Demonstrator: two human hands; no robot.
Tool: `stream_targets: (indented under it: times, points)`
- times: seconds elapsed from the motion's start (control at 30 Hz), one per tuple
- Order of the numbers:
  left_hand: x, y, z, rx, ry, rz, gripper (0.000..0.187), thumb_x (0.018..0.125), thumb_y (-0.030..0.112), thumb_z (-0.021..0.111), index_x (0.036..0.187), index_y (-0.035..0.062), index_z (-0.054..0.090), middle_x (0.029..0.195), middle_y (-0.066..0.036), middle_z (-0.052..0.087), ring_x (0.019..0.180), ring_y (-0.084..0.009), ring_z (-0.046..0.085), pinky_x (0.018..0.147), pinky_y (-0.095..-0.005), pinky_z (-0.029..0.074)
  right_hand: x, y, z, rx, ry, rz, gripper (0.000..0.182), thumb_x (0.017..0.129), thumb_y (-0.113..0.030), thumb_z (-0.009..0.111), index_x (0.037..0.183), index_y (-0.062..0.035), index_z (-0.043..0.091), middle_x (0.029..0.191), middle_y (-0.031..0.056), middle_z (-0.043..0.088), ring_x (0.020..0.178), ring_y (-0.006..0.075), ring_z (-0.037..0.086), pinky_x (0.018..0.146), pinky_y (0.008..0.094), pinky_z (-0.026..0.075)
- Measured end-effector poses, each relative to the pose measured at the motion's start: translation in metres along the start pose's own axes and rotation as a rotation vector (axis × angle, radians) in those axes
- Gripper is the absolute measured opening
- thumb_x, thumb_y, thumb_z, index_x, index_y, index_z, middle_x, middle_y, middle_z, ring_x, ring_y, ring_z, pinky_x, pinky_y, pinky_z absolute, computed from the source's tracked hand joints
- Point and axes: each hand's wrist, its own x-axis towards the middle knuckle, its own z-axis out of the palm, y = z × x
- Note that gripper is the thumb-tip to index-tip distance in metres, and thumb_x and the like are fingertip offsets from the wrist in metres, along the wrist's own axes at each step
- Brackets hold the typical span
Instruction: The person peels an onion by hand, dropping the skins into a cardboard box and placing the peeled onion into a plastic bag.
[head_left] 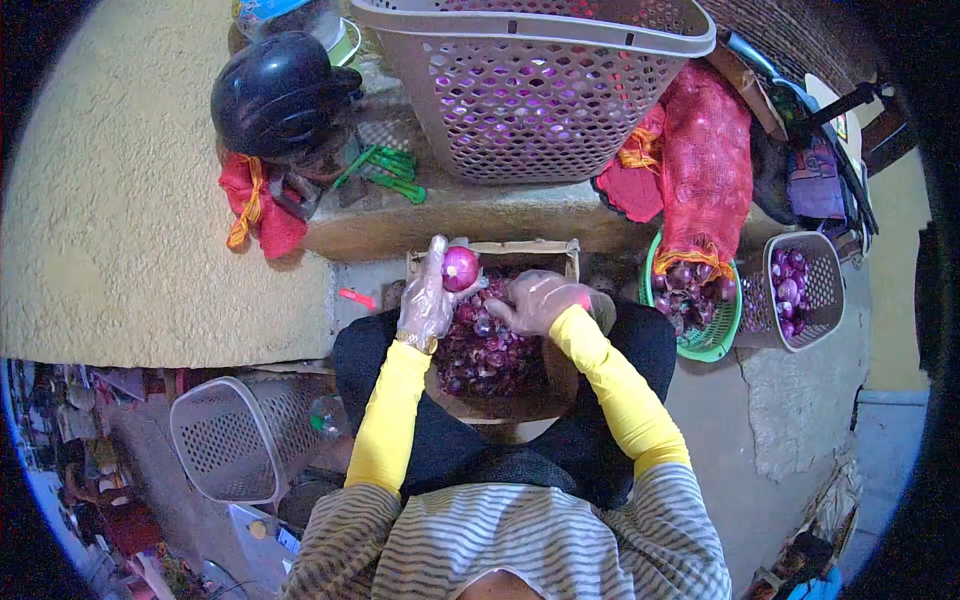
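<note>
My left hand (428, 303), in a clear plastic glove, holds a red onion (460, 268) between its fingers over a box (571, 262) set between my legs. Loose red onions and onion skins (488, 362) fill much of that box. My right hand (543, 302), also gloved, hovers just right of the onion above the same box, its fingers curled. A bit of pinkish red shows at the edge of the right palm, but I cannot make out what it is.
A tall perforated basket (540, 120) of onions stands on the ledge ahead. Right of me are a red mesh sack (705, 150), a green basket (715, 345) and a grey basket (830, 300) with onions. Leftward lie a black helmet (270, 95) and a tipped basket (225, 440).
</note>
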Motion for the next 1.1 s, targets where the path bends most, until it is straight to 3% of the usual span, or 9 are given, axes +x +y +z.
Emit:
stream_targets:
  times: [0.07,0.37,0.47,0.57,0.63,0.73,0.9,1.0,1.1]
  points:
    - [0.001,-0.001,-0.002,0.063,0.021,0.149,0.053,0.099,0.050,0.056,0.124,0.0025,0.057,0.116,-0.013,0.062,0.098,-0.0242,0.067,0.080,-0.0462,0.063,0.002,0.002,0.003,0.030,0.006,-0.051,0.070,0.090,-0.071,0.049,0.098,-0.0048,0.073,0.093,0.0221,0.071,0.093,0.0416,0.068,0.086,0.0511,0.052]
    - [0.009,0.000,-0.020,-0.171,0.038,-0.161,0.056,0.102,0.046,0.051,0.135,0.0009,0.047,0.128,-0.016,0.056,0.113,-0.0309,0.062,0.096,-0.0500,0.057,-0.002,-0.004,-0.036,0.255,-0.062,0.039,0.066,0.083,-0.073,0.060,0.095,-0.0089,0.072,0.085,0.0200,0.071,0.087,0.0381,0.069,0.080,0.0479,0.053]
    - [0.014,-0.013,-0.032,0.136,-0.092,0.053,0.051,0.103,0.043,0.051,0.134,0.0024,0.049,0.130,-0.014,0.056,0.114,-0.0301,0.061,0.093,-0.0503,0.057,0.000,-0.012,-0.044,0.220,-0.017,0.104,0.067,0.085,-0.072,0.059,0.096,-0.0071,0.071,0.084,0.0218,0.070,0.086,0.0391,0.069,0.079,0.0485,0.053]
    - [0.017,-0.013,-0.035,-0.179,-0.175,-0.222,0.052,0.103,0.036,0.054,0.144,0.0063,0.043,0.135,-0.014,0.052,0.122,-0.0273,0.057,0.094,-0.0512,0.057,0.004,0.000,-0.030,0.296,0.101,0.064,0.066,0.090,-0.068,0.055,0.098,-0.0040,0.070,0.086,0.0225,0.070,0.082,0.0411,0.068,0.075,0.0489,0.052]
    - [0.021,-0.023,-0.036,0.403,-0.235,0.144,0.049,0.104,0.036,0.051,0.141,0.0043,0.045,0.135,-0.013,0.052,0.121,-0.0253,0.056,0.097,-0.0474,0.056,0.007,0.009,-0.021,0.301,0.155,0.080,0.065,0.092,-0.066,0.053,0.099,-0.0036,0.069,0.087,0.0226,0.070,0.082,0.0419,0.068,0.074,0.0487,0.052]
    - [0.012,-0.001,-0.019,-0.257,-0.082,-0.236,0.045,0.105,0.036,0.048,0.136,0.0039,0.048,0.131,-0.015,0.057,0.120,-0.0258,0.058,0.091,-0.0463,0.059,0.013,0.020,-0.008,0.339,0.283,0.002,0.053,0.098,-0.053,0.053,0.101,-0.0018,0.067,0.085,0.0210,0.070,0.078,0.0362,0.068,0.073,0.0454,0.052]
    - [0.010,0.009,-0.016,-0.214,-0.093,-0.253,0.050,0.104,0.041,0.049,0.136,0.0033,0.048,0.133,-0.015,0.056,0.118,-0.0263,0.060,0.089,-0.0441,0.060,0.020,0.021,0.005,1.089,0.161,0.141,0.029,0.102,-0.030,0.058,0.100,-0.0023,0.066,0.076,0.0109,0.066,0.069,0.0162,0.057,0.067,0.0375,0.050]
    - [0.013,0.006,-0.021,-0.161,-0.114,-0.296,0.055,0.103,0.045,0.049,0.140,0.0051,0.046,0.133,-0.014,0.056,0.115,-0.0249,0.061,0.091,-0.0434,0.059,0.023,0.021,0.005,0.645,0.419,-0.095,0.038,0.095,-0.043,0.066,0.093,-0.0044,0.066,0.073,0.0106,0.065,0.067,0.0191,0.060,0.064,0.0381,0.049]
    - [0.001,0.009,-0.006,-0.106,-0.045,-0.263,0.058,0.100,0.052,0.052,0.134,0.0049,0.052,0.120,-0.012,0.063,0.103,-0.0215,0.066,0.087,-0.0397,0.059,0.001,-0.005,-0.043,0.354,0.205,0.008,0.055,0.082,-0.059,0.073,0.085,-0.0053,0.065,0.074,0.0129,0.066,0.067,0.0281,0.065,0.064,0.0411,0.051]
